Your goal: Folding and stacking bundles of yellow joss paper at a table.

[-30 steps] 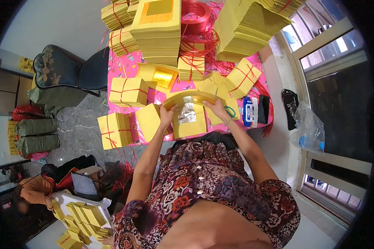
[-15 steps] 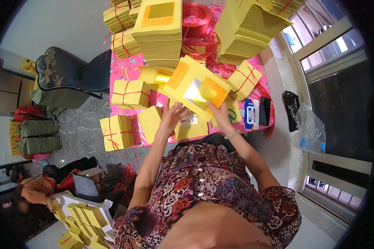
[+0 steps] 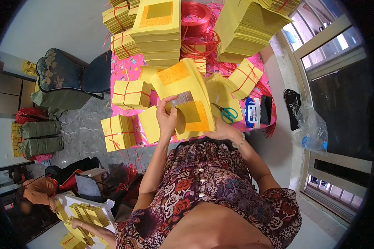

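Note:
Above the table's front edge I hold up a thin stack of yellow paper sheets point(image 3: 174, 76), its top sheet bearing orange patches and a shiny metallic square. My left hand point(image 3: 167, 120) is closed on the stack's left side, thumb and fingertips beside the shiny square. At the lower right corner my right hand point(image 3: 223, 130) supports the stack, its fingers hidden behind the paper. Just right of the stack lie teal-handled scissors point(image 3: 227, 114) on yellow paper. Yellow bundles tied with red string point(image 3: 131, 93) stand to the left, and another tied bundle point(image 3: 246, 78) sits at the right.
Tall yellow paper stacks point(image 3: 157, 45) and a coil of red plastic string point(image 3: 195, 18) fill the back of the pink-covered table point(image 3: 122, 66). A wipes pack point(image 3: 252, 113) lies at the right edge. A dark chair point(image 3: 62, 72) stands left; other people work at lower left.
The paper stack has turned more upright and come nearer to me. My left hand has closed on its side; my right hand has moved down to its lower corner, uncovering the scissors.

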`<state>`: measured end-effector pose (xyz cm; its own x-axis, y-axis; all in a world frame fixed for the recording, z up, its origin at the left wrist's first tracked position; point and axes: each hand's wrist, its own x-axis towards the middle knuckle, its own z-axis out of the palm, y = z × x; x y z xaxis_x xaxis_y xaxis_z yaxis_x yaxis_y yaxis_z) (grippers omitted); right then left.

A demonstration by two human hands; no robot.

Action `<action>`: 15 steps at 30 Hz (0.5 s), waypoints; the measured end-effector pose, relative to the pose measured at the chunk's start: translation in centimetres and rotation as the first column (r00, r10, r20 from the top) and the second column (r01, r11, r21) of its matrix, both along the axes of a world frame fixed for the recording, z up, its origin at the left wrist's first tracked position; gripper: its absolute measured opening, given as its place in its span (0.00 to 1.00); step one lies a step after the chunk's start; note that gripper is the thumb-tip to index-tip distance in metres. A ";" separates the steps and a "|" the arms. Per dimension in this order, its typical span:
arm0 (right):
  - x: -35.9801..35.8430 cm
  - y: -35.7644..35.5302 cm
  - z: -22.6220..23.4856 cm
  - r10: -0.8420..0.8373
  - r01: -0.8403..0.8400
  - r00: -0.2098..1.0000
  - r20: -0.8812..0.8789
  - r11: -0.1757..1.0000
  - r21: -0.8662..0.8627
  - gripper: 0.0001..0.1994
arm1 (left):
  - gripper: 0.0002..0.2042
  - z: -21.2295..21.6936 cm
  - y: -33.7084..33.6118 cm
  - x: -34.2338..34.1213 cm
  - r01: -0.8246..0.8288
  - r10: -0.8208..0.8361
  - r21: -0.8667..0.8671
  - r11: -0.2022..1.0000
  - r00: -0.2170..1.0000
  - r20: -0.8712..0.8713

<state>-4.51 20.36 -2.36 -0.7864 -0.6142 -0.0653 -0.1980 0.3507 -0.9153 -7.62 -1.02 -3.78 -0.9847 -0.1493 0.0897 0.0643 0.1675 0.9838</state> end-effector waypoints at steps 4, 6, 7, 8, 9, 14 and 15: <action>-2.0 1.1 -1.3 -0.018 0.046 0.982 -0.186 0.988 0.147 0.19 | 0.16 2.1 -0.1 0.0 -0.008 0.006 -0.103 0.995 1.000 -0.024; -1.7 -0.8 0.1 -0.211 0.222 0.975 0.074 0.957 -0.186 0.19 | 0.17 2.1 -0.2 0.2 -0.014 -0.001 -0.216 0.976 0.997 -0.073; -1.6 -1.3 0.6 -0.294 0.446 0.880 0.373 0.782 -0.436 0.19 | 0.17 2.1 -0.1 0.2 -0.024 -0.017 -0.326 0.945 0.992 -0.122; -1.6 -1.1 -2.2 -0.338 0.548 0.817 0.467 0.708 -0.446 0.21 | 0.17 2.8 0.3 0.2 -0.011 -0.031 -0.326 0.945 0.992 -0.123; -1.7 -1.7 -1.1 -0.337 0.549 0.816 0.470 0.708 -0.444 0.21 | 0.14 3.6 0.5 0.4 0.005 -0.010 -0.355 0.935 1.000 -0.012; -1.4 -3.4 2.0 -0.471 0.438 0.881 -0.049 0.849 -0.294 0.27 | 0.07 5.4 2.0 0.3 0.023 -0.020 -0.032 0.999 0.997 0.075; -1.3 -3.4 2.6 -0.432 0.398 0.875 -0.219 0.899 -0.185 0.29 | 0.09 5.6 2.1 0.2 0.044 -0.040 -0.052 0.998 0.996 0.078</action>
<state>-5.80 16.99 0.26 -0.9502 -0.2168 0.2239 -0.2875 0.3323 -0.8983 -7.42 1.08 1.78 -0.9943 -0.1049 0.0200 -0.0035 0.2191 0.9757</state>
